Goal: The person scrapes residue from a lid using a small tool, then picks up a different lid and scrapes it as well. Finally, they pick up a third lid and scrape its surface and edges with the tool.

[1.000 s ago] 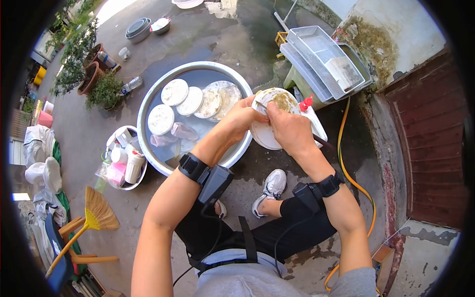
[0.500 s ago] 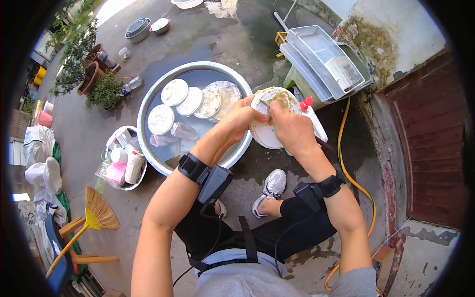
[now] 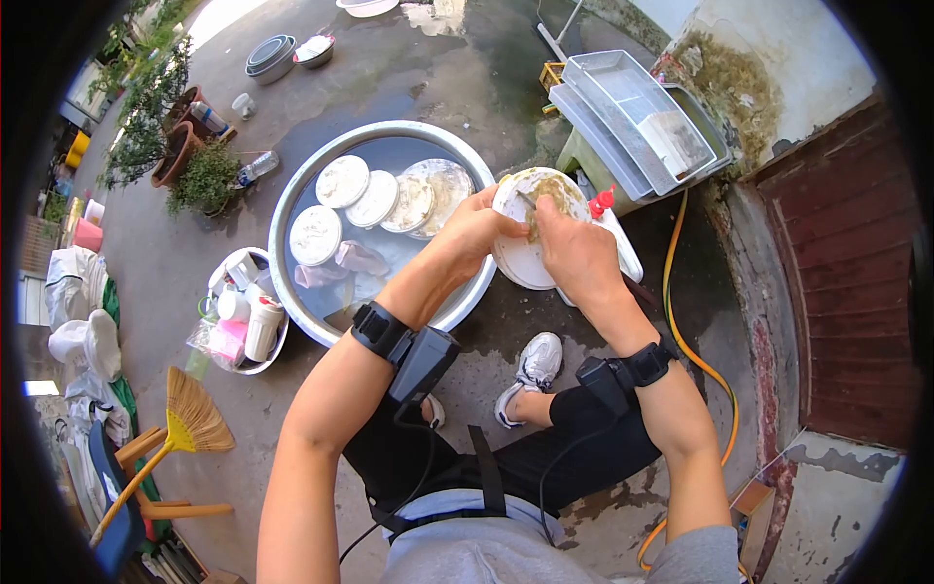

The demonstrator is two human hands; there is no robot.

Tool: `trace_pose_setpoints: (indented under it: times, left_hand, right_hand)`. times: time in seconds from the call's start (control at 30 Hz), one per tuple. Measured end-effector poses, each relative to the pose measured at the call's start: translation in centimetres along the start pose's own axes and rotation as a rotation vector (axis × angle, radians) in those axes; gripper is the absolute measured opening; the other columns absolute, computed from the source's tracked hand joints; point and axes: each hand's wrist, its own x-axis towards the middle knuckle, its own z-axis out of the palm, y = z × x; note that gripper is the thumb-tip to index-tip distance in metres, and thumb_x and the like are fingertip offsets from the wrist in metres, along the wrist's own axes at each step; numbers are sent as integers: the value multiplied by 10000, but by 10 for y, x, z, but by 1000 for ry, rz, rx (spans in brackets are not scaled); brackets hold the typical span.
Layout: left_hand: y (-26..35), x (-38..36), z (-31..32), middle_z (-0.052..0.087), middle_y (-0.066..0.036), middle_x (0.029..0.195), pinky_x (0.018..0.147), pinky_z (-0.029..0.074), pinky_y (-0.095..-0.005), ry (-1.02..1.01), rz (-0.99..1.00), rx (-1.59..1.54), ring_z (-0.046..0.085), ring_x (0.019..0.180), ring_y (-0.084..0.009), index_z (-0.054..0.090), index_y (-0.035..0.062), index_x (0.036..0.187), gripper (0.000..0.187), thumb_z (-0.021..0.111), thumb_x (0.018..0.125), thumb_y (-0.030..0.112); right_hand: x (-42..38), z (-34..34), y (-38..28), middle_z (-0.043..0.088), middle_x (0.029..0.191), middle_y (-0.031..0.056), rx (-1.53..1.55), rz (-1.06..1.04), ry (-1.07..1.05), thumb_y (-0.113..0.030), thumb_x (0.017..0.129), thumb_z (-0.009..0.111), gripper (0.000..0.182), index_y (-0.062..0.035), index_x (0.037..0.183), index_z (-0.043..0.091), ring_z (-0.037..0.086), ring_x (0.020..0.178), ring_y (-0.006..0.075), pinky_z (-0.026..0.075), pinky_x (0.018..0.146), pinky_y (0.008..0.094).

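A white round lid (image 3: 523, 261) with a brown, caked layer on its upper face is held at the right rim of a big metal basin (image 3: 284, 282). My left hand (image 3: 479, 226) grips its left edge, fingers closed around the rim. Closed over the lid, my right hand (image 3: 576, 238) holds a thin scraping tool (image 3: 526, 200) whose narrow metal tip touches the brown layer. The rest of that tool is mostly hidden by the hand. Several stained white lids (image 3: 316, 236) and a pinkish cloth (image 3: 361, 258) lie in the basin's water.
A white jug with a red cap (image 3: 602, 202) stands behind my right hand. Clear plastic trays (image 3: 637, 122) are stacked at upper right. A yellow hose (image 3: 681, 326) runs along the right. To the left are a tub of containers (image 3: 274, 360), a broom (image 3: 190, 419) and potted plants (image 3: 209, 175).
My right hand and the tool tip have shifted slightly on the lid, which has tilted a little. My left hand keeps its grip on the edge.
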Motion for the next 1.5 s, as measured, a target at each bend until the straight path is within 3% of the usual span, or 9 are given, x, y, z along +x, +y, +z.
trace_pose_setpoints:
  times: [0.13, 0.33, 0.4, 0.63, 0.7, 0.93, 1.37, 1.43, 1.5]
  left_hand:
    - [1, 2, -3, 637, -78, 1134, 907, 483, -346, 15, 56, -42, 616, 1029, -185, 533, 44, 1269, 524, 597, 765, -81]
    - [1, -2, 1, 633, -112, 1161, 951, 466, -352, 78, 37, -50, 617, 1045, -223, 520, 4, 1270, 550, 563, 740, -136]
    - [-4, -2, 3, 644, -81, 1137, 905, 486, -345, 60, 20, -1, 631, 1010, -183, 531, 44, 1264, 515, 592, 768, -82]
    - [-3, -2, 7, 643, -80, 1144, 894, 490, -343, 56, 19, -16, 628, 1017, -184, 529, 50, 1268, 515, 580, 773, -85]
    - [1, -3, 6, 639, -79, 1151, 893, 490, -347, 58, 38, -20, 623, 1027, -185, 526, 52, 1274, 517, 576, 777, -82]
    - [-3, -4, 4, 636, -80, 1153, 893, 488, -346, 32, 45, -15, 619, 1030, -190, 522, 55, 1282, 523, 576, 779, -78]
    - [-4, 1, -2, 628, -90, 1175, 932, 474, -351, 30, 61, -34, 612, 1053, -201, 521, 37, 1280, 523, 565, 775, -92]
    - [-3, 1, -4, 626, -91, 1177, 936, 472, -352, 23, 61, -39, 609, 1060, -202, 518, 33, 1283, 526, 563, 774, -94]
    - [-2, 0, -4, 625, -89, 1179, 942, 468, -353, 24, 61, -29, 605, 1066, -199, 518, 34, 1286, 532, 565, 771, -92]
  right_hand:
    - [-3, 5, -3, 611, 610, 141, 44, -39, 27, -167, 921, 501, 103, -85, 982, 501, 640, 567, 349, 484, 471, 455]
    - [2, 7, -2, 648, 628, 114, -150, 39, 12, -96, 860, 516, 122, -70, 979, 519, 674, 568, 297, 521, 479, 410]
    - [4, 8, 3, 650, 634, 115, -229, 96, 17, -90, 855, 518, 131, -65, 983, 515, 674, 567, 300, 521, 476, 412]
    - [-4, 9, 4, 649, 633, 117, -160, 76, 19, -88, 850, 525, 141, -67, 988, 510, 676, 572, 301, 524, 473, 409]
    - [-6, 9, -4, 629, 617, 135, -101, 35, 33, -132, 898, 493, 84, -69, 948, 473, 649, 557, 328, 489, 475, 449]
    - [2, 7, 2, 655, 645, 121, -145, 66, 24, -96, 853, 527, 126, -74, 974, 498, 676, 570, 293, 525, 472, 405]
    - [-1, 2, -5, 645, 631, 126, -100, 66, -5, -93, 861, 518, 95, -78, 953, 503, 671, 575, 309, 522, 478, 420]
    - [-4, 9, -8, 602, 582, 144, 19, -59, 83, -146, 912, 497, 89, -83, 974, 495, 636, 550, 346, 478, 468, 461]
    - [-2, 4, -5, 624, 606, 131, -37, -21, 36, -119, 886, 505, 94, -86, 975, 503, 654, 565, 327, 497, 474, 439]
